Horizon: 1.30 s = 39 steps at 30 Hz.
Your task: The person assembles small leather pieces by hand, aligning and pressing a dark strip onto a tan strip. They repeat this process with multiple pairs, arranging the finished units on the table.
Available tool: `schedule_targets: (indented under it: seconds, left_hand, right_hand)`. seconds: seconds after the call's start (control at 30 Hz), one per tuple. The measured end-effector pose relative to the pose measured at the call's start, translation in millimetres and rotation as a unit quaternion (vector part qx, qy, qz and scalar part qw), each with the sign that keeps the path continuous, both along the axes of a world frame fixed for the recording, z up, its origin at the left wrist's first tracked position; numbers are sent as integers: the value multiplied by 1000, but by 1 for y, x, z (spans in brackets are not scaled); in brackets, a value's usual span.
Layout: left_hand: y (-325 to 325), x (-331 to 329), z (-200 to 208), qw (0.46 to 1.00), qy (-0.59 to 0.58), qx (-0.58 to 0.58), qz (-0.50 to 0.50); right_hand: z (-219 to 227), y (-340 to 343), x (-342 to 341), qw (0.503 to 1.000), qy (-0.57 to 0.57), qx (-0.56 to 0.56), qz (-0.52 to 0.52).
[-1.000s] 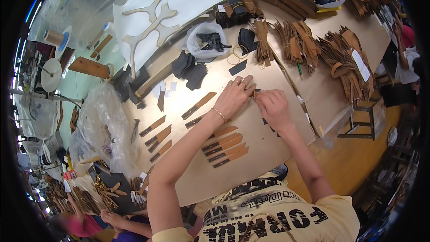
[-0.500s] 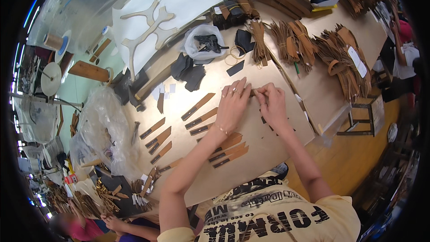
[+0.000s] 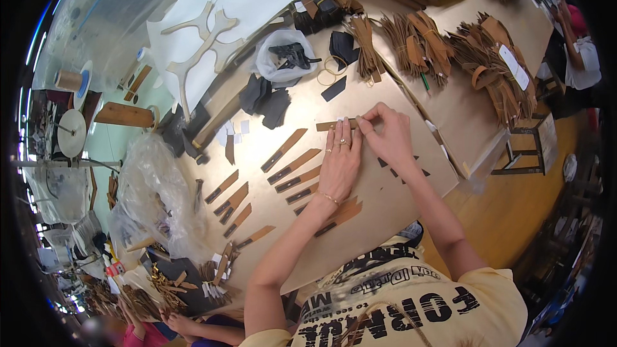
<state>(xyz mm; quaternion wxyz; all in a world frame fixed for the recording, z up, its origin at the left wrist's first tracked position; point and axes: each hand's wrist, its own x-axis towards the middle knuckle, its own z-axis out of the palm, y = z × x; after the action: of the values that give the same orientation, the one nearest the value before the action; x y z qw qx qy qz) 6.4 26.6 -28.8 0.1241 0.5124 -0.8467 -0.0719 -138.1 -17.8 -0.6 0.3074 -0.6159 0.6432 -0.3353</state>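
Note:
My left hand (image 3: 340, 166) lies with its fingers stretched flat over a brown leather strip (image 3: 326, 126), pressing it to the table. At the strip's right end my right hand (image 3: 389, 133) is closed in a pinch of thumb and forefinger; whatever sits between the fingertips is hidden. Left of my left hand, several tan leather strips (image 3: 297, 166) with dark patches at one end lie in a slanting row, some partly under my forearm. Another group of such strips (image 3: 222, 186) is farther left. Small dark pieces (image 3: 416, 168) lie beside my right wrist.
Beyond my hands are a black piece (image 3: 333, 88), a white plastic bag (image 3: 286, 56) with black parts, and bundled brown strips (image 3: 418, 51). Crumpled clear plastic (image 3: 154, 186) covers the left side. Another person's hand (image 3: 183, 324) shows at lower left.
My left hand has drawn slightly nearer, uncovering the left part of the leather strip. My right hand stays pinched at its right end. The whole view has shifted a little.

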Motion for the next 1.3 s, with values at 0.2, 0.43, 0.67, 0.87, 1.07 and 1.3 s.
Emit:
schedule_targets:
  seconds: [0.2,0.43,0.67,0.87,1.07,1.3]
  left_hand:
    - [-2,2,1,1000,1,25,-15]
    - [-3,4,2,1000,-13,14,-24]
    - [-4,-1,4,997,-66,-33,-22]
    - [-4,-4,6,998,-55,-12,-13]
    - [-4,-3,7,998,-54,-10,-16]
    - [-4,-4,8,998,-67,-6,-17]
  right_hand:
    - [5,-15,1,999,17,25,-26]
    - [15,-9,3,999,1,42,-33]
    - [14,0,11,999,31,-18,-22]
    - [6,6,-13,988,138,-23,-61]
    - [-1,9,-18,987,148,-19,-61]
    - [-3,10,-18,987,151,-22,-55]
